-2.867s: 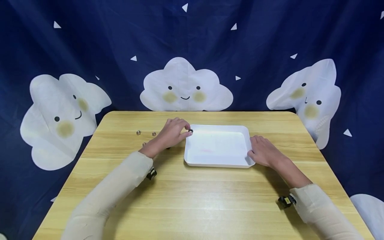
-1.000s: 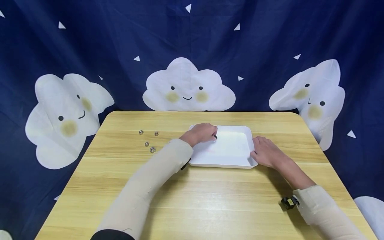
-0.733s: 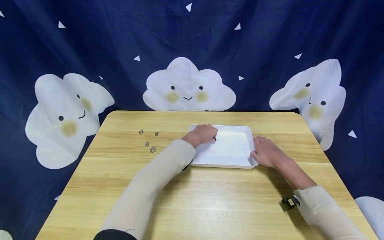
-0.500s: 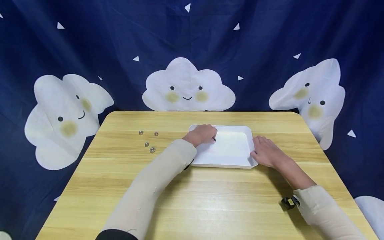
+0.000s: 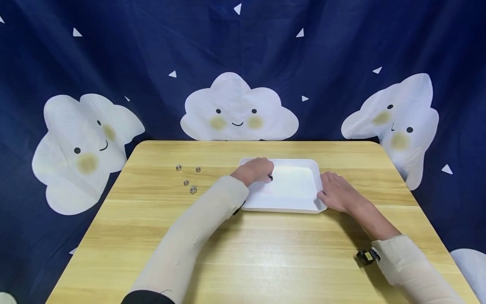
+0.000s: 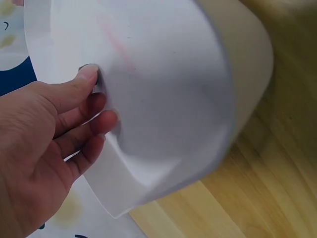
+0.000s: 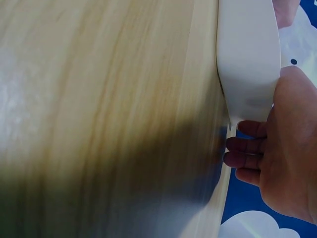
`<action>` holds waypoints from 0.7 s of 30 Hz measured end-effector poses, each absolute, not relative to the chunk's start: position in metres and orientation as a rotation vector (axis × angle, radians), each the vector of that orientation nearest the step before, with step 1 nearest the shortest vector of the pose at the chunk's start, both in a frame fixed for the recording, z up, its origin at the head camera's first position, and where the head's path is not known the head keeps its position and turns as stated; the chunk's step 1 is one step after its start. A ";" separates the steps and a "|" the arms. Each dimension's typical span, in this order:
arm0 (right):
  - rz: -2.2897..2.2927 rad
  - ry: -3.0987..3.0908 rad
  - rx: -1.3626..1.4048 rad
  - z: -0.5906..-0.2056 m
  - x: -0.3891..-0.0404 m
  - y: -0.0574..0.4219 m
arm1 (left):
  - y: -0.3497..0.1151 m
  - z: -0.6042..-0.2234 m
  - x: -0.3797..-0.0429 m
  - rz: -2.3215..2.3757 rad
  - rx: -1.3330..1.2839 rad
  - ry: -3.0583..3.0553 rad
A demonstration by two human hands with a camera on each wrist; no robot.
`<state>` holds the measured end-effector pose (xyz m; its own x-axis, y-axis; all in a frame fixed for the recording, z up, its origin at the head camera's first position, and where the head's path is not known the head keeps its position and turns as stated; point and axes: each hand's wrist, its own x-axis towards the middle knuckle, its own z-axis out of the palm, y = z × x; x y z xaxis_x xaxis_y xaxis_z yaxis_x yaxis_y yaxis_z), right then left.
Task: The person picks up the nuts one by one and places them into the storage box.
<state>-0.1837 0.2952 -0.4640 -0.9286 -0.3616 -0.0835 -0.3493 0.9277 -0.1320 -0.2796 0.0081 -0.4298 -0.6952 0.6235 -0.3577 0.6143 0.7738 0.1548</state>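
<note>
Over the left part of a shallow white tray [image 5: 294, 185], my left hand [image 5: 255, 169] pinches a small metal nut [image 5: 271, 178]. In the left wrist view, thumb and index finger hold the nut [image 6: 98, 78] close over the tray floor, mostly hidden by the thumb, while the other fingers of the left hand [image 6: 44, 124] are bent. My right hand [image 5: 338, 192] grips the tray's right end, thumb at the rim. The right wrist view has the right hand [image 7: 292, 148] against the tray's outer wall [image 7: 250, 59], fingers curled toward it.
Several metal nuts [image 5: 193, 190] lie spread on the wooden table [image 5: 265, 257] left of the tray. A dark blue curtain [image 5: 152, 50] with cloud prints hangs behind the table's far edge. Black wrist cameras [image 5: 366, 256] sit below the sleeves.
My left hand has carried the nut from the tray's left rim rightward into the tray and has stayed nearly still there for the last second. The right hand keeps its grip on the tray.
</note>
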 end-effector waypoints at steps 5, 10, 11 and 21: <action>-0.176 2.982 -0.545 -0.464 -0.184 0.296 | 0.004 -0.434 -0.281 0.138 0.920 2.586; -0.176 2.985 -0.538 -0.465 -0.183 0.295 | 0.000 -0.434 -0.280 0.193 0.896 2.574; -0.175 2.985 -0.535 -0.465 -0.183 0.295 | 0.000 -0.434 -0.280 0.203 0.886 2.571; -0.155 2.966 -0.527 -0.461 -0.181 0.292 | -0.006 -0.427 -0.276 0.178 0.923 2.593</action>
